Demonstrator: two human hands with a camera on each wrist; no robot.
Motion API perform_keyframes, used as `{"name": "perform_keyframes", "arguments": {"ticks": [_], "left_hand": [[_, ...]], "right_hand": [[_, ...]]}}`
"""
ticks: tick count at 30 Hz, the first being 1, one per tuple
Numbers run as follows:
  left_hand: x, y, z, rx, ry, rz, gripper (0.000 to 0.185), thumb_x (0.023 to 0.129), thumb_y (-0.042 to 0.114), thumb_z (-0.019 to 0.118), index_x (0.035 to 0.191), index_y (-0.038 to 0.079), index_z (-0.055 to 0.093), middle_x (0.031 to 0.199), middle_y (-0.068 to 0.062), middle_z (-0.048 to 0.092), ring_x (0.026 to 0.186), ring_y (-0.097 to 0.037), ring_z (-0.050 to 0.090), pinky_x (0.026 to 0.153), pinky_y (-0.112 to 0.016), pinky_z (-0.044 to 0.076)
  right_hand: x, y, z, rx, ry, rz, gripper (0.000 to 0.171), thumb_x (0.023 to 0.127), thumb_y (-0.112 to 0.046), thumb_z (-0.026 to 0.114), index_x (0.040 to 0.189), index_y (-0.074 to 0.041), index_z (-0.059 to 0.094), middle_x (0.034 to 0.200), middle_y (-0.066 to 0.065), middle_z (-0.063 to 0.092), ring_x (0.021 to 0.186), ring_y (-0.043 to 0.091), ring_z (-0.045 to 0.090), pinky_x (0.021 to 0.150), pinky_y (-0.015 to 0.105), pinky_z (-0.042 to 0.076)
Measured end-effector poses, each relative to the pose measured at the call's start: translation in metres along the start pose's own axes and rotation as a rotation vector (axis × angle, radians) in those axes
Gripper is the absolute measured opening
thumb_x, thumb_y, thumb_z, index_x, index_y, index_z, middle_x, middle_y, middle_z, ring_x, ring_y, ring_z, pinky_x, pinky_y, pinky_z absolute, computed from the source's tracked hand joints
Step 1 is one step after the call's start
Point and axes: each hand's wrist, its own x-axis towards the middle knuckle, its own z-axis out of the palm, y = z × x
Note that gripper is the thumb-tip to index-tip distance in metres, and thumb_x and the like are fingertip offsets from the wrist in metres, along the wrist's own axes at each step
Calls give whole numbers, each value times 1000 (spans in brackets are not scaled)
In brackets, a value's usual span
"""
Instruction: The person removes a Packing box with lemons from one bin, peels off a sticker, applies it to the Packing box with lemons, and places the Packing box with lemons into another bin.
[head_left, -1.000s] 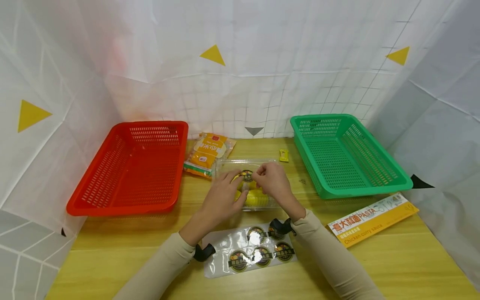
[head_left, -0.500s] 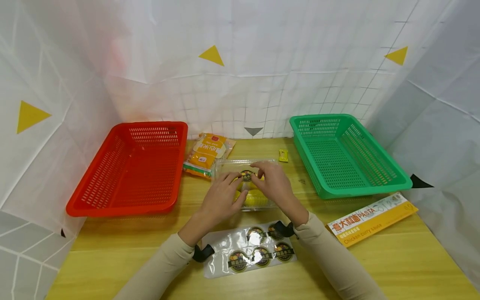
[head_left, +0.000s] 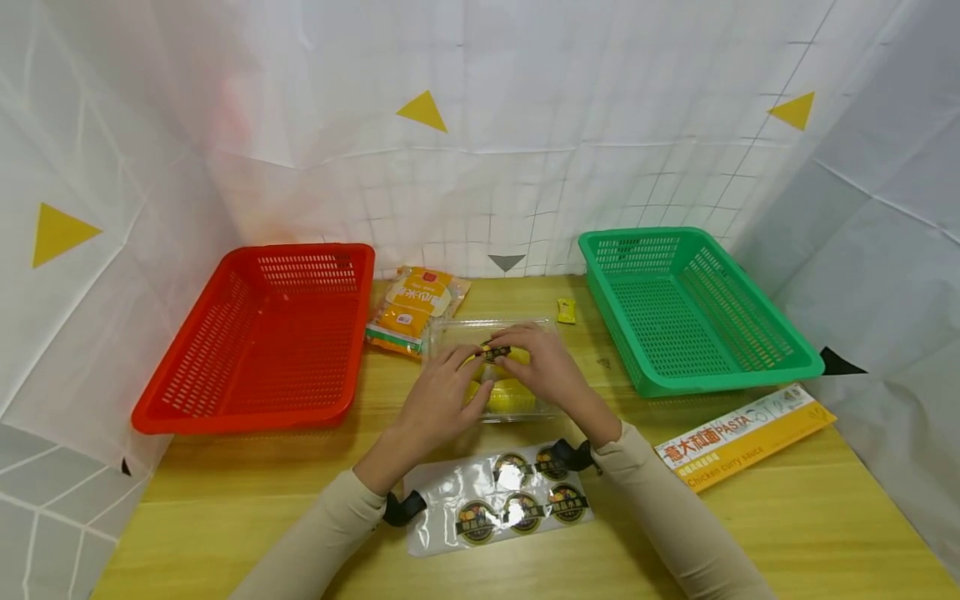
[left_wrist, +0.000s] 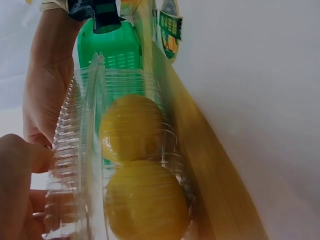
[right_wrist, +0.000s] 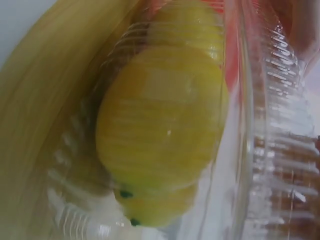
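A clear plastic fruit box (head_left: 525,408) with a closed ribbed lid stands mid-table in the head view. Yellow fruit (left_wrist: 145,200) that looks like lemons fills it, also plain in the right wrist view. On the lid lies a round black-and-gold sticker (head_left: 494,352), partly covered by fingers. My left hand (head_left: 435,396) rests on the lid, fingertips at the sticker's left edge and thumb nearer the front. From the right, my right hand (head_left: 551,367) touches the sticker with its fingers across the far edge. Nearer me lies a sticker sheet (head_left: 442,492) bearing several similar round stickers.
A red basket (head_left: 240,422) stands at the left, a green basket (head_left: 738,386) at the right. Behind the fruit box are an orange food bag (head_left: 411,308) and a small yellow packet (head_left: 566,311). A pasta box (head_left: 742,437) lies before the green basket.
My right hand has gone from pinching near the sticker's right edge to laying its fingers across the sticker's far side, shifting slightly left. My left hand has stayed nearly still.
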Motion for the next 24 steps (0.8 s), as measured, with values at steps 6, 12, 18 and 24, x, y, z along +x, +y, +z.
{"name": "perform_keyframes", "arguments": {"ticks": [6, 12, 18, 24], "left_hand": [[-2, 0, -2, -47, 19, -8, 35, 104, 26, 62, 120, -3, 70, 133, -19, 61, 125, -36, 53, 109, -51, 43], [-5, -1, -2, -4, 25, -18, 39, 104, 29, 62, 122, -4, 69, 133, -20, 60, 126, -38, 52, 111, -51, 40], [-9, -3, 1, 2, 47, -15, 41, 103, 30, 61, 123, -5, 68, 132, -21, 60, 126, -39, 52, 112, -49, 41], [-11, -5, 3, -20, 53, -33, 44, 102, 31, 62, 125, -5, 66, 134, -22, 58, 126, -37, 52, 110, -49, 43]], "right_hand": [[-4, 1, -4, -108, 15, 4, 19, 93, -8, 79, 112, -5, 80, 123, 9, 73, 120, 35, 62, 99, 53, 52], [-8, 1, -7, -184, 43, -21, 18, 91, -11, 82, 109, -6, 82, 119, 7, 75, 118, 35, 65, 96, 51, 54], [-13, 3, -6, -166, 58, 9, 14, 91, -10, 81, 104, -6, 83, 120, 7, 75, 121, 34, 64, 100, 51, 52], [-16, 4, -4, -112, 80, 45, 10, 89, -8, 81, 98, -4, 81, 120, 9, 74, 123, 34, 62, 102, 52, 51]]}}
